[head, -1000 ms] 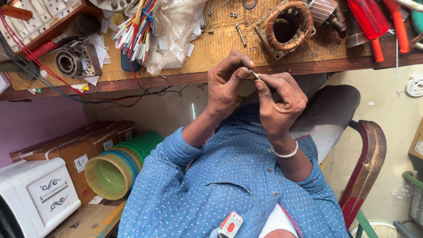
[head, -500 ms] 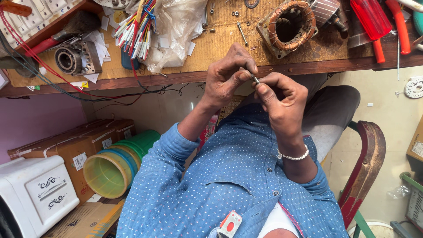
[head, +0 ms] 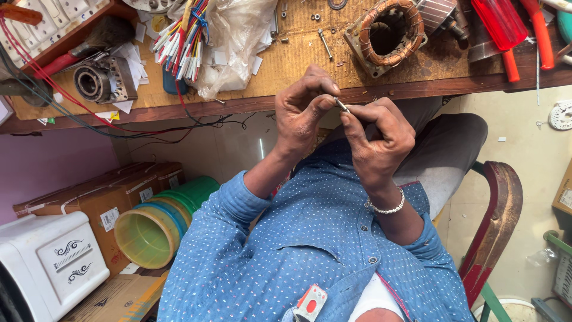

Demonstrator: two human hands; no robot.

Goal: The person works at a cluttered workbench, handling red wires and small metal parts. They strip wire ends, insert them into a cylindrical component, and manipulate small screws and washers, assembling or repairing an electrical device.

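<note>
Head view, both hands [head: 342,122] pinching small metal piece [head: 341,105], just off workbench edge [head: 417,89]

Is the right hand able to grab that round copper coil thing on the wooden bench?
Probably yes. The right hand sits just below the copper-wound motor coil, with bare bench between, but it shares pinching a small metal pin with the left hand.

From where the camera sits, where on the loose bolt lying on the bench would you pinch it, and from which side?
Pinch the loose bolt across the middle of its shank, coming straight down from above. It lies flat on the wooden bench, slanted, with bare wood either side, so fingertips probably fit astride it. Its ends point toward small screws and the wound motor stator, which makes an endwise approach look tighter.
</note>
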